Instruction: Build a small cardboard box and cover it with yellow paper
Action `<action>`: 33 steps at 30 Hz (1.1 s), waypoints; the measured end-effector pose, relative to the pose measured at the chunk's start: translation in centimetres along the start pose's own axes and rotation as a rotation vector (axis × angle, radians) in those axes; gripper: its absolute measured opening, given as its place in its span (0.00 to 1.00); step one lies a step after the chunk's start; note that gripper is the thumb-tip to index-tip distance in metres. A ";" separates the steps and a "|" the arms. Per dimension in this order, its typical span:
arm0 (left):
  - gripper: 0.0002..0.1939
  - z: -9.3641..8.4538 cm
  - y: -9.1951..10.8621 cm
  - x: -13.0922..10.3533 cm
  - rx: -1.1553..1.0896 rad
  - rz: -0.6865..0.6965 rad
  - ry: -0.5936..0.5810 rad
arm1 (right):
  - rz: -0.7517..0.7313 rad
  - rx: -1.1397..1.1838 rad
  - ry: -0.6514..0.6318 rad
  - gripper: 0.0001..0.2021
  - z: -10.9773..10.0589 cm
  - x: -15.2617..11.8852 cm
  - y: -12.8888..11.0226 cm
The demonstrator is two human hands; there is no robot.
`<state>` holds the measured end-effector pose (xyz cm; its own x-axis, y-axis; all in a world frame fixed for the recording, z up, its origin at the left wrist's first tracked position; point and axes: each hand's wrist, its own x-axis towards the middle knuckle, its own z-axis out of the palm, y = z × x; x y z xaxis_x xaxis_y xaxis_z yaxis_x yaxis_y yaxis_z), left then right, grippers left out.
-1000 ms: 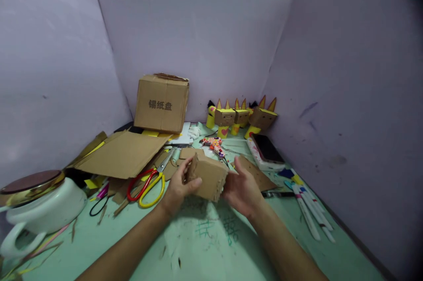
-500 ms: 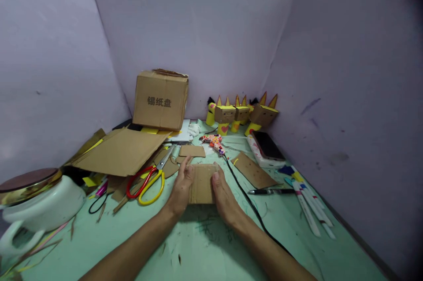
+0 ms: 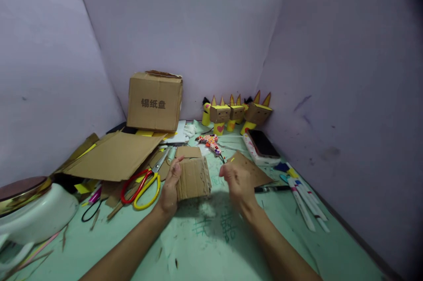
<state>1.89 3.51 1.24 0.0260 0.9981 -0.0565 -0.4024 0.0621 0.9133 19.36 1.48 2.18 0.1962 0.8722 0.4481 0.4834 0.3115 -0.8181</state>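
Note:
A small brown cardboard box (image 3: 193, 178) is gripped at its left side by my left hand (image 3: 170, 186), with the thumb near its top edge. Rough, torn-looking edges show along the box's right side. My right hand (image 3: 237, 184) is off to the right, apart from the box, with its fingers curled closed. Whatever those fingers may hold is hidden. Behind that hand runs the black cord (image 3: 222, 157) of a colourfully patterned glue gun (image 3: 209, 141). A cardboard piece (image 3: 188, 152) lies just behind the box.
Red-and-yellow scissors (image 3: 145, 184), cardboard sheets (image 3: 112, 157) and a white lidded pot (image 3: 42, 215) are at left. A larger box (image 3: 154, 102) and several cardboard figures (image 3: 220, 116) stand behind. A phone (image 3: 263, 143), a pen (image 3: 274, 188) and several markers (image 3: 306, 201) lie at right.
My right hand has let go of the box's right side, moved right and curled its fingers. The box, still in my left hand, is turned slightly. The view has shifted a little.

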 end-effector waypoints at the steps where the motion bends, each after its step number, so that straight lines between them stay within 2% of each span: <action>1: 0.30 0.0 -0.1 0.0 0.021 0.008 -0.005 | -0.052 -0.089 -0.048 0.23 0.1 -0.2 -0.2; 4: 0.30 -0.1 -0.4 -0.1 0.112 0.052 -0.050 | -0.119 -0.217 -0.108 0.19 0.6 -0.5 -0.8; 7: 0.30 -0.4 -0.7 -0.2 0.147 0.085 -0.092 | -0.105 -0.099 -0.130 0.18 0.9 -0.6 -0.9; 11: 0.31 -0.1 -0.5 -0.5 0.137 0.061 -0.087 | -0.074 0.065 -0.126 0.19 1.1 -0.9 -0.8; 16: 0.31 1.0 0.1 -1.0 0.126 0.052 -0.082 | 0.082 0.292 -0.001 0.22 1.9 -1.0 -0.6; 21: 0.21 0.7 0.9 -0.6 0.032 -0.001 0.074 | 0.230 0.537 0.142 0.22 1.4 0.6 0.5; 23: 0.20 0.4 1.3 -0.3 -0.042 -0.058 0.089 | 0.246 0.575 0.186 0.21 1.1 1.3 1.1; 26: 0.21 0.3 2.0 0.1 -0.153 -0.162 0.080 | 0.222 0.560 0.231 0.16 0.8 1.6 1.3; 30: 0.21 0.5 2.6 0.2 -0.207 -0.206 0.119 | 0.142 0.466 0.213 0.11 0.6 0.7 0.4; 33: 0.22 0.4 2.5 0.2 -0.208 -0.205 0.115 | 0.015 0.310 0.184 0.18 0.6 -0.6 -0.3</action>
<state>1.22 3.91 3.69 0.0270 0.9576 -0.2869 -0.5782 0.2491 0.7769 18.55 1.11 1.98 0.3656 0.8037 0.4694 0.2029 0.4234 -0.8829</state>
